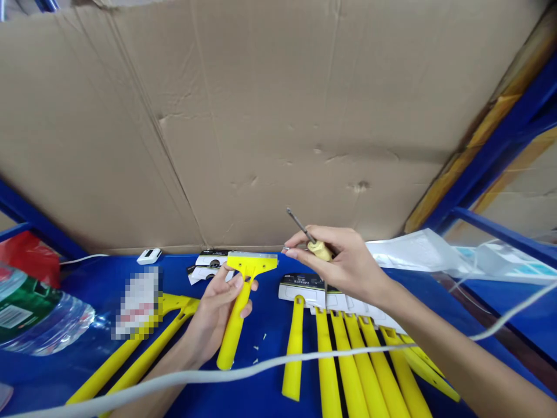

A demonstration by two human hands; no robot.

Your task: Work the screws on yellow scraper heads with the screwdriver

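The left hand (pixel 212 316) wraps its fingers round the handle of the yellow scraper (pixel 235 325), held up over the middle of the surface (pixel 256 397); a slack hold could let it twist. The right hand (pixel 348 261) clasps a screwdriver (pixel 321 251) and pinches a tiny metal piece (pixel 286 248), easily dropped among loose screws (pixel 256 348) toward the near edge. The white cable (pixel 217 376) crossing before the left forearm (pixel 185 351) might snag it.

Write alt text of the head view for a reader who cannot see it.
The left hand holds a yellow plastic scraper with a silver metal blade on top; the right hand holds a pale-yellow-handled metal screwdriver. Long yellow handles lie in a row on a blue tabletop before a brown cardboard wall.
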